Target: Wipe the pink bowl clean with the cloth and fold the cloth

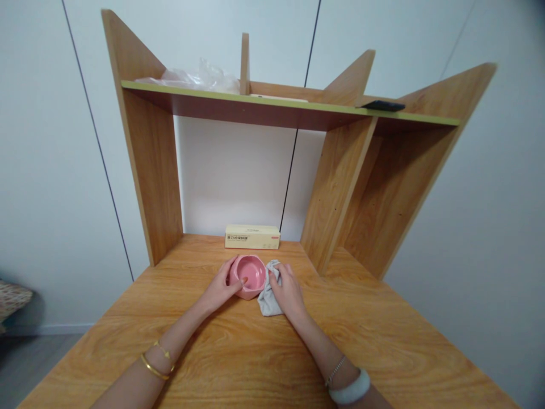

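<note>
Now the left hand (pixel 221 288) holds the pink bowl (pixel 250 275) tipped up, while the right hand (pixel 287 291), just beside the bowl, pinches a grey cloth (pixel 267 301), so wiping looks under way and steady holding seems needed.

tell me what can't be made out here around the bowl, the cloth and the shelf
Head view only:
- Pink bowl: its near left rim is hidden by the left hand.
- Grey cloth: part is bunched under the right hand, so its full shape is hidden.
- Box: the print is too small to read.
- Dark object on the shelf: seen edge-on, unidentifiable.
- Plastic bag: contents unclear.
</note>
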Tool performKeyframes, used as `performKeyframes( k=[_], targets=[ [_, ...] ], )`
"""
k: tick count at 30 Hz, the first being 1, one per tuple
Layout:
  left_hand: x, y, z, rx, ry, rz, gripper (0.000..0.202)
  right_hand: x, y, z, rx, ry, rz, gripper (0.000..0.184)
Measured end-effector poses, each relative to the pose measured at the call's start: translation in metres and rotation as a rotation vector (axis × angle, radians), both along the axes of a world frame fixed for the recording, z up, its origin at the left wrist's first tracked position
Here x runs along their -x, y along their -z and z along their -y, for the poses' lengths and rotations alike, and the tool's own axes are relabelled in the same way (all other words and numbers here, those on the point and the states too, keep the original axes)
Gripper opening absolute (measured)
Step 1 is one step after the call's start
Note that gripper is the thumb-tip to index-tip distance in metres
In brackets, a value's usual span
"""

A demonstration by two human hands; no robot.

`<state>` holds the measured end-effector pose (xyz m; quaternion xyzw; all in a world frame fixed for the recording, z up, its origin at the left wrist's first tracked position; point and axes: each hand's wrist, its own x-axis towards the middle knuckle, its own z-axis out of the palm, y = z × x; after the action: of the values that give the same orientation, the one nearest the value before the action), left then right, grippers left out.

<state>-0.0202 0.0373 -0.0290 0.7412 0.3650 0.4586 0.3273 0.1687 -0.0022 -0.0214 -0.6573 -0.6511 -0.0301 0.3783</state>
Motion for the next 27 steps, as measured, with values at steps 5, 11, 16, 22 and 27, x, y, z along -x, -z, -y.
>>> performKeyframes(
  k=[5,11,16,22,27],
  targets=[
    [-0.002,-0.011,0.008,-0.206,-0.016,-0.084,0.062,0.009,-0.011,0.010,-0.173,-0.014,0.048,0.017],
    [-0.001,-0.015,0.015,-0.269,0.023,-0.192,0.069,0.018,-0.007,0.013,-0.107,-0.189,0.143,0.013],
    [-0.002,-0.008,0.008,-0.092,-0.041,-0.128,0.089,0.021,-0.001,0.009,-0.022,-0.194,0.202,0.021],
    [-0.001,-0.013,0.007,-0.079,-0.004,-0.093,0.083,0.030,-0.003,0.011,0.086,-0.160,0.439,0.025],
    [-0.001,-0.018,0.012,-0.106,-0.040,-0.125,0.078,0.036,-0.003,0.012,0.158,-0.046,0.561,0.025]
  ],
)
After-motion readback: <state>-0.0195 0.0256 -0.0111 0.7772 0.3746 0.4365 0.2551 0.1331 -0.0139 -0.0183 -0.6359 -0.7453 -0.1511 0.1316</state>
